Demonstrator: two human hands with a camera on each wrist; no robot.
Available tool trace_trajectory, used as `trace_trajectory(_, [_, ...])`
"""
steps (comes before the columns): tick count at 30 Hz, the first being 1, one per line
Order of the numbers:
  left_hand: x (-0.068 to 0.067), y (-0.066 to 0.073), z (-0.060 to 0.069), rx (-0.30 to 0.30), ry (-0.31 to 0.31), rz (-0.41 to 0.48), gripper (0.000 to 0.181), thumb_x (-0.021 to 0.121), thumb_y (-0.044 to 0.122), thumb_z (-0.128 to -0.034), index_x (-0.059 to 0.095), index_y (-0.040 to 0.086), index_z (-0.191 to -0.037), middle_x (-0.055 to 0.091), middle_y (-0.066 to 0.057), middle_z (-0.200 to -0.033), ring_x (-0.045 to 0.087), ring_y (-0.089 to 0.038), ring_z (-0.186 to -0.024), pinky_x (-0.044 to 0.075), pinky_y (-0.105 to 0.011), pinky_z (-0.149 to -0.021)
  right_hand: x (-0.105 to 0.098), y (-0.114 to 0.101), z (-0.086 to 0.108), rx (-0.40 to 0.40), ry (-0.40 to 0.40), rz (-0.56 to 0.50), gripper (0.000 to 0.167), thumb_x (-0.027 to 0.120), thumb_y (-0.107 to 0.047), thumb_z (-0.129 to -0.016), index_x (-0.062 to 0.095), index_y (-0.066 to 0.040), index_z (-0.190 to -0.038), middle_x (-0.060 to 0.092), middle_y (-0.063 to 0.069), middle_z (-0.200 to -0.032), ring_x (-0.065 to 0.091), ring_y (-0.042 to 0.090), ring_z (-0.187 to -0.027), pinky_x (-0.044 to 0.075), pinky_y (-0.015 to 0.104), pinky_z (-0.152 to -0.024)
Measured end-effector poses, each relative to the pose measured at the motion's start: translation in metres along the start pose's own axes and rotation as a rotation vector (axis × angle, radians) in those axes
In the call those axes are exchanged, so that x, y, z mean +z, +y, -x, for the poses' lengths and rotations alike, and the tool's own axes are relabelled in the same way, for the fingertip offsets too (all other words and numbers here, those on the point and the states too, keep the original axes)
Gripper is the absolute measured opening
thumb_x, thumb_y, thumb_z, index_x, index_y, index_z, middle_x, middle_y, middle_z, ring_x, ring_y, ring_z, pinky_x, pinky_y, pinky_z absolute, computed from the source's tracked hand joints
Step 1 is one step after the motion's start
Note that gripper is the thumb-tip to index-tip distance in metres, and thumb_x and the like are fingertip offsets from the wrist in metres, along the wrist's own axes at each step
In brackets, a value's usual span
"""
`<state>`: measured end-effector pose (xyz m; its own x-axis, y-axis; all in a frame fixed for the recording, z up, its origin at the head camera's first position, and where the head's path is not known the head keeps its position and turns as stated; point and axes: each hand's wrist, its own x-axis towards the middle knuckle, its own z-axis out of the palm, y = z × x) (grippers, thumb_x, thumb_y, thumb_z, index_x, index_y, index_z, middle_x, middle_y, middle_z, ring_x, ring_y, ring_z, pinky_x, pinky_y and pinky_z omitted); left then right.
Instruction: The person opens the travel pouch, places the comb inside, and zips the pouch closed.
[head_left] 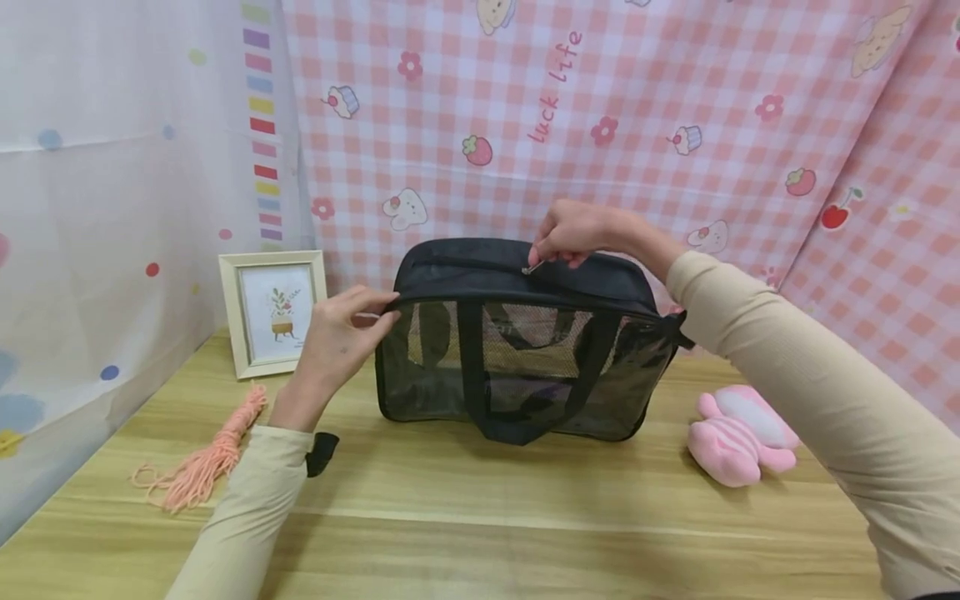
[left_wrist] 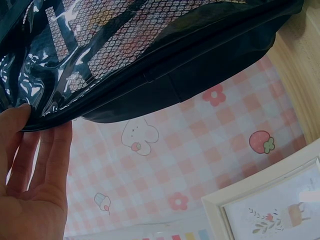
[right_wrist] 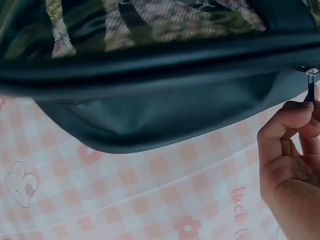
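A black bag (head_left: 431, 398) with see-through sides, mesh and strap handles (head_left: 472, 358) stands upright on the wooden table, seen in the head view. At its top left corner, my left hand (head_left: 337, 340) pinches the edge between thumb and fingers; the left wrist view shows this hand (left_wrist: 37, 175) with the thumb on the clear side and fingers behind. Above the bag's top, my right hand (head_left: 573, 232) pinches the metal zipper pull (head_left: 532, 267) near the middle. The right wrist view shows the pull (right_wrist: 311, 87) between thumb and finger.
Left of the bag stands a cream picture frame (head_left: 236, 317), with a bundle of peach cord (head_left: 217, 458) in front of it. A pink plush toy (head_left: 727, 450) lies on the table (head_left: 525, 533) at the right. A checked curtain (head_left: 420, 158) hangs behind.
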<state>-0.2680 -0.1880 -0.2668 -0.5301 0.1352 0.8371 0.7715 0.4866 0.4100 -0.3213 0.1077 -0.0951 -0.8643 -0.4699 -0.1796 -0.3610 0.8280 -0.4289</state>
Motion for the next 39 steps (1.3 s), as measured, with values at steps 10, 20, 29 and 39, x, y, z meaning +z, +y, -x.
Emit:
trace_trajectory(10, [-0.003, -0.002, 0.003, -0.008, 0.014, -0.011, 0.022, 0.072, -0.003, -0.0818, 0.073, 0.004, -0.103, 0.067, -0.006, -0.089, 0.065, -0.018, -0.08, 0.06, -0.028, -0.067, 0.0, 0.003, -0.002, -0.034, -0.004, -0.015, 0.024, 0.049, -0.009, -0.096, 0.07, 0.001, -0.104, 0.049, 0.005, -0.067, 0.041, 0.011, -0.055, 0.044, 0.02, -0.05])
trace_trajectory(20, [-0.003, -0.004, 0.003, -0.001, 0.021, 0.004, 0.022, 0.072, -0.004, -0.0815, 0.073, 0.004, -0.103, 0.067, -0.006, -0.087, 0.065, -0.018, -0.079, 0.06, -0.029, -0.067, 0.001, 0.007, -0.001, -0.047, -0.004, -0.044, 0.022, 0.05, -0.008, -0.097, 0.067, 0.006, -0.093, 0.056, 0.011, -0.079, 0.042, 0.012, -0.056, 0.044, 0.021, -0.049])
trace_trajectory(29, [-0.001, -0.001, 0.002, -0.012, 0.009, 0.017, 0.024, 0.072, -0.003, -0.0812, 0.073, 0.004, -0.104, 0.067, -0.006, -0.088, 0.065, -0.018, -0.08, 0.06, -0.03, -0.067, 0.003, 0.011, -0.001, -0.052, -0.009, -0.04, 0.028, 0.049, -0.01, -0.098, 0.059, 0.008, -0.079, 0.06, 0.013, -0.097, 0.042, 0.013, -0.058, 0.045, 0.022, -0.051])
trace_trajectory(39, [0.0, 0.001, 0.001, -0.005, 0.004, 0.022, 0.024, 0.073, -0.004, -0.0807, 0.073, 0.004, -0.103, 0.068, -0.006, -0.089, 0.065, -0.017, -0.08, 0.06, -0.032, -0.067, 0.002, 0.013, 0.001, -0.045, -0.022, -0.035, 0.026, 0.048, -0.012, -0.099, 0.064, 0.006, -0.089, 0.052, 0.011, -0.086, 0.04, 0.013, -0.058, 0.044, 0.023, -0.05])
